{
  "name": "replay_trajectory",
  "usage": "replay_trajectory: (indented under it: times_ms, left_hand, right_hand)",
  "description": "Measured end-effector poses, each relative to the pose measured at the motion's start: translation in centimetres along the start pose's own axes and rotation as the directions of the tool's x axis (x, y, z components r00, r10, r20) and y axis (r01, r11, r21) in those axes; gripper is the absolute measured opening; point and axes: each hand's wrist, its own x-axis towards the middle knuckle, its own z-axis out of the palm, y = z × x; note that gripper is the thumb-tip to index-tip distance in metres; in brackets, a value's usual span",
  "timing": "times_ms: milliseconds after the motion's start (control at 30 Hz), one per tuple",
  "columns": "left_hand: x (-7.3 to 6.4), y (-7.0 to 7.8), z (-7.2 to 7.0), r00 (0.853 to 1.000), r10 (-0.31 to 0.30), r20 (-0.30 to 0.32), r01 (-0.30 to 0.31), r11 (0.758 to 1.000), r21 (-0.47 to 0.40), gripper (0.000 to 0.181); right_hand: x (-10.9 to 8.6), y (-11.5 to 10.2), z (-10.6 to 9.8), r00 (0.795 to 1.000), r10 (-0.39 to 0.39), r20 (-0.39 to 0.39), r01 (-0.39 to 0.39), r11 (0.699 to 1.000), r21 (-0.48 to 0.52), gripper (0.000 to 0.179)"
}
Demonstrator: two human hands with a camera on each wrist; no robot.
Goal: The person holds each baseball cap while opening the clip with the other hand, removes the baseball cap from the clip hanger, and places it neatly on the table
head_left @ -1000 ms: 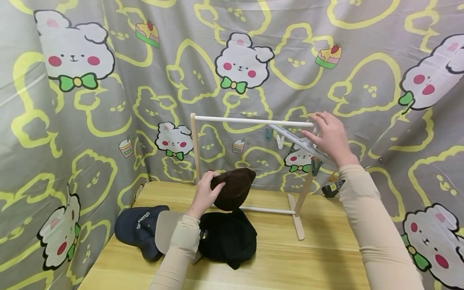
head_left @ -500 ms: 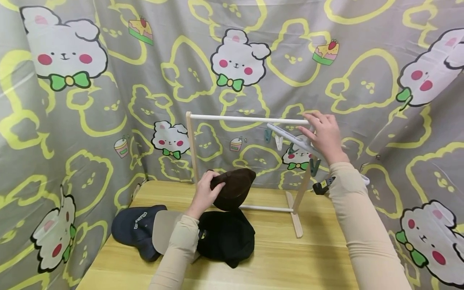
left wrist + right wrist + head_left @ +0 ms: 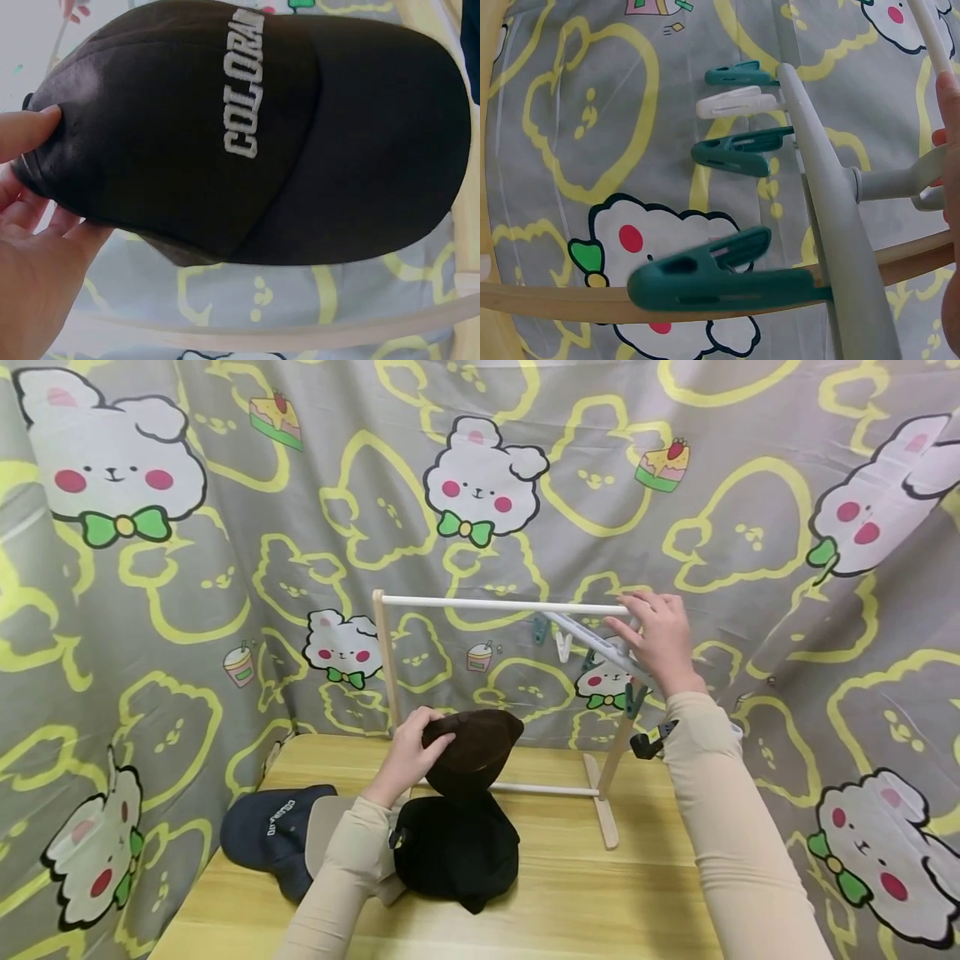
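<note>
My left hand pinches the back edge of a dark brown baseball cap, thumb on the outside, fingers underneath. In the left wrist view the cap shows white raised letters reading "COLORA", its brim pointing right. At the right end of a rack's white top rail, my right hand grips a grey clip hanger near its hook. Several pegs hang from the hanger's bar, green ones and a white one. The hook is partly hidden by the fingers.
On the wooden table lie a black cap, a beige cap and a navy cap, side by side. The rack's wooden foot stands right of them. A patterned curtain hangs behind.
The head view has shifted slightly, so everything sits further left. My right hand and the clip hanger have swung a little at the rail; the brown cap stays in my left hand.
</note>
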Motion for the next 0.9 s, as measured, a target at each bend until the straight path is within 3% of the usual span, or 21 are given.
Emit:
replay_trajectory:
  times_ms: [400,700,900]
  left_hand:
    - [1.6,0.9,-1.0,0.985,0.002,0.171,0.009,0.998,-0.062,0.017]
    - [2.7,1.2,-1.2,0.951,-0.008,0.309,0.038,0.995,-0.092,0.013]
    - [3.4,1.0,-1.1,0.912,-0.006,0.411,0.066,0.989,-0.132,0.009]
  right_hand:
    - [0.0,-0.1,0.1,1.0,0.029,-0.005,-0.029,1.0,0.01,0.044]
    - [0.0,-0.1,0.3,0.999,0.036,0.002,-0.036,0.999,0.001,0.044]
    - [0.0,-0.2,0.2,0.999,0.043,0.009,-0.043,0.999,-0.006,0.043]
